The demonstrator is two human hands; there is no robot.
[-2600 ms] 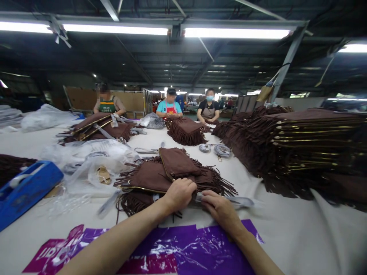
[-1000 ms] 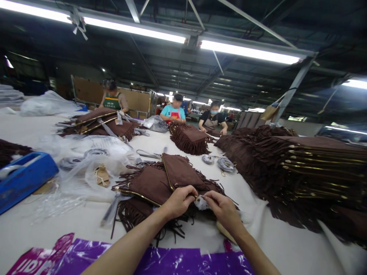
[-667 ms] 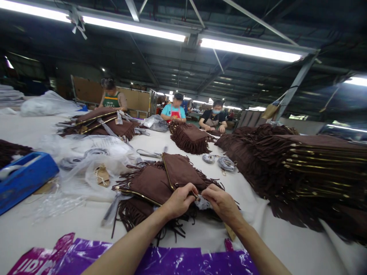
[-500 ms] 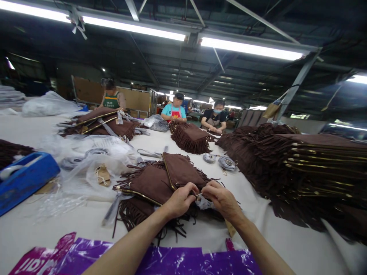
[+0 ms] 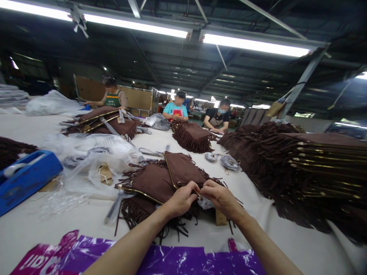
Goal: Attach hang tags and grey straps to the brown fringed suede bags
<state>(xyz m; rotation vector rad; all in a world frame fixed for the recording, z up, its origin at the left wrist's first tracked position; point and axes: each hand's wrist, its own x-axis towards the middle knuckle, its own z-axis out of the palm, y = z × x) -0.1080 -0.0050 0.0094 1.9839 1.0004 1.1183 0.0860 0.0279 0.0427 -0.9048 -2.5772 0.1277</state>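
Note:
A brown fringed bag (image 5: 186, 170) with a gold zipper lies on top of another brown fringed bag (image 5: 149, 181). My left hand (image 5: 183, 199) is closed in a pinch at the near end of the upper bag's zipper. Fingertips of my right hand (image 5: 219, 195) meet it there, pinched on something small that they hide. A bit of gold metal shows between the two hands. Crumpled clear plastic (image 5: 205, 203) bulges just under the right fingers, and a tan hang tag (image 5: 220, 217) dangles below that hand.
A blue tape dispenser (image 5: 31, 177) stands at left, beside clear plastic bags (image 5: 86, 168) and loose tan tags (image 5: 104, 174). Wrapped coiled straps (image 5: 229, 162) lie beyond my right hand. A tall stack of brown bags (image 5: 329, 164) fills the right. Purple plastic (image 5: 172, 261) covers the near edge. Several people work opposite.
Both hands stay at the zipper end, with small finger movements. The hang tag has swung left and now hangs more upright. The view has shifted slightly.

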